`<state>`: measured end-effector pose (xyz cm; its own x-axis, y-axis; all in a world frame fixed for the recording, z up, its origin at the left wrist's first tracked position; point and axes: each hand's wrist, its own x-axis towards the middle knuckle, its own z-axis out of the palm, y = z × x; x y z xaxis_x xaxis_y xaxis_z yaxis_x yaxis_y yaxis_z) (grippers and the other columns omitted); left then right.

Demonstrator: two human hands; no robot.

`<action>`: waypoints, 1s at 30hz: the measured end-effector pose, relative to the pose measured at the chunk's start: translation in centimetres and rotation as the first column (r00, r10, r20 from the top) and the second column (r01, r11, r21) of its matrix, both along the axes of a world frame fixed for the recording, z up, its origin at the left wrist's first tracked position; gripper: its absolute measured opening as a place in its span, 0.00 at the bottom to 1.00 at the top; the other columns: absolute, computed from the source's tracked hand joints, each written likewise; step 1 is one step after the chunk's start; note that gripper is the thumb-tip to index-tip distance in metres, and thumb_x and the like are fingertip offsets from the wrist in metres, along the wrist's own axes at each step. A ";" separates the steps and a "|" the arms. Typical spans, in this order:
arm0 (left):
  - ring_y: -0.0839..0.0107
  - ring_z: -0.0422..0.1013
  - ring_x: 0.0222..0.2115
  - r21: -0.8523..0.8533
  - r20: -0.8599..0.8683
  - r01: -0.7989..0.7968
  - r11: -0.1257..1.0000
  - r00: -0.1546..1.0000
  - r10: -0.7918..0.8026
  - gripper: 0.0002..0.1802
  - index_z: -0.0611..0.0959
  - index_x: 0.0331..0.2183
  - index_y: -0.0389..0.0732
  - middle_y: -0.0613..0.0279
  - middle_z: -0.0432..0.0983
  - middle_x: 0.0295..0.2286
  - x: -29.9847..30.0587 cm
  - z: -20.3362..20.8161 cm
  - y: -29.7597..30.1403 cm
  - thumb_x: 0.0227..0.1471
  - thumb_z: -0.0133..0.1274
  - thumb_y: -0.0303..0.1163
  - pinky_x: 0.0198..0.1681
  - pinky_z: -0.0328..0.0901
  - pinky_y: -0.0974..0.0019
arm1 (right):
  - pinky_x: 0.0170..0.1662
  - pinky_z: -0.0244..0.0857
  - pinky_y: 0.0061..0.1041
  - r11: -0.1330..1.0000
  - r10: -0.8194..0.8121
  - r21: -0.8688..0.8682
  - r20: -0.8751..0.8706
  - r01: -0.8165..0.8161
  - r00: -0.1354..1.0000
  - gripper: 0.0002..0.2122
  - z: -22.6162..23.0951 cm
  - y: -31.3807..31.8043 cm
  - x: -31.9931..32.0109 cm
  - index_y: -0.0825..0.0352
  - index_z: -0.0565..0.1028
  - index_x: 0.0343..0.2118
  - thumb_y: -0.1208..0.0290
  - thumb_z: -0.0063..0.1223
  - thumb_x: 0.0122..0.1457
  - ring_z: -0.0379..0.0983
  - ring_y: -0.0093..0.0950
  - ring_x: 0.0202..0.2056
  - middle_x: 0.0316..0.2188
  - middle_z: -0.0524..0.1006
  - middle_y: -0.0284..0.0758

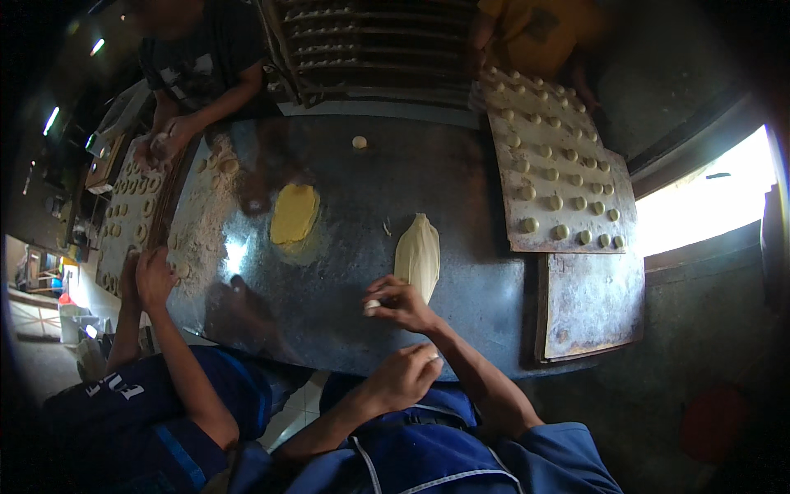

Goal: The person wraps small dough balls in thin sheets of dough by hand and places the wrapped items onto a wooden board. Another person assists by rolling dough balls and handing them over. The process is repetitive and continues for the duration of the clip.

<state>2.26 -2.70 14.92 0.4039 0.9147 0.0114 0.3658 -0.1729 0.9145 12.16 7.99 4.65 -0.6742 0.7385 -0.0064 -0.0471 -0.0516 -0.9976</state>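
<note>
Left grip [401, 379]: fingers curled at the near edge of the worktop [490, 309]; contents cannot be confirmed. Right grip [405, 306]: fingers partly closed around a small dough piece [372, 308]; a slack pinch could drop it. Long dough strip [419, 247]: on the worktop, near end behind the right grip; stray knuckle pressure could dent or drag it.

On the desk [485, 288], a slab [295, 214] lay between flour [197, 239] on the left and a dough strip [418, 251] on the right, a single ball [360, 142] behind them. Rightmost, boards [594, 305] lay before a tray [545, 244] of dough balls [555, 202].
</note>
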 end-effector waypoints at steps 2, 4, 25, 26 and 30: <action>0.59 0.76 0.26 0.000 0.212 -0.057 0.998 0.976 0.055 0.12 0.77 0.45 0.34 0.51 0.78 0.29 -3.3 -0.7 0.2 0.64 0.49 0.32 0.30 0.72 0.58 | 0.50 0.74 0.27 0.977 -0.157 -0.150 -0.022 0.151 0.987 0.15 1.9 -1.5 3.1 0.69 0.80 0.50 0.73 0.65 0.60 0.78 0.27 0.43 0.44 0.79 0.36; 0.69 0.74 0.28 -0.198 0.287 -0.159 0.967 0.934 0.213 0.17 0.76 0.53 0.36 0.55 0.77 0.32 -5.8 -2.2 -0.5 0.65 0.51 0.31 0.30 0.71 0.65 | 0.50 0.75 0.29 0.946 -0.201 -0.241 0.095 0.218 0.975 0.18 4.9 -3.2 6.3 0.70 0.79 0.53 0.73 0.66 0.60 0.79 0.29 0.43 0.47 0.78 0.38; 0.49 0.71 0.40 0.441 -0.590 -0.283 0.852 0.624 0.513 0.14 0.77 0.38 0.36 0.47 0.73 0.34 -10.3 -9.0 -1.8 0.56 0.63 0.34 0.42 0.64 0.48 | 0.44 0.63 0.41 0.794 -0.551 0.603 0.664 0.074 0.505 0.16 0.9 -13.0 16.8 0.65 0.75 0.41 0.61 0.64 0.57 0.71 0.40 0.42 0.41 0.75 0.45; 0.49 0.70 0.39 0.474 -0.533 -0.339 0.813 0.625 0.571 0.13 0.77 0.37 0.37 0.48 0.72 0.33 -10.2 -10.5 0.2 0.57 0.61 0.34 0.43 0.63 0.47 | 0.46 0.61 0.41 0.665 -0.651 0.739 0.645 -0.111 0.400 0.19 0.0 -11.9 17.1 0.65 0.74 0.43 0.58 0.64 0.57 0.69 0.42 0.46 0.45 0.73 0.46; 0.48 0.69 0.38 0.393 -0.455 -0.432 0.812 0.676 0.580 0.11 0.74 0.37 0.37 0.48 0.70 0.33 -4.3 -13.8 5.9 0.60 0.54 0.34 0.44 0.61 0.44 | 0.46 0.59 0.43 0.574 -0.793 0.802 0.494 0.165 0.356 0.22 -1.8 -2.9 9.5 0.70 0.71 0.43 0.52 0.58 0.59 0.65 0.45 0.44 0.43 0.69 0.48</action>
<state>-2.03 3.25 1.15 -0.1156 0.9759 0.1848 0.8680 0.0088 0.4964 21.62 5.04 2.84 -0.1126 0.9598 0.2571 0.8924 0.2114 -0.3986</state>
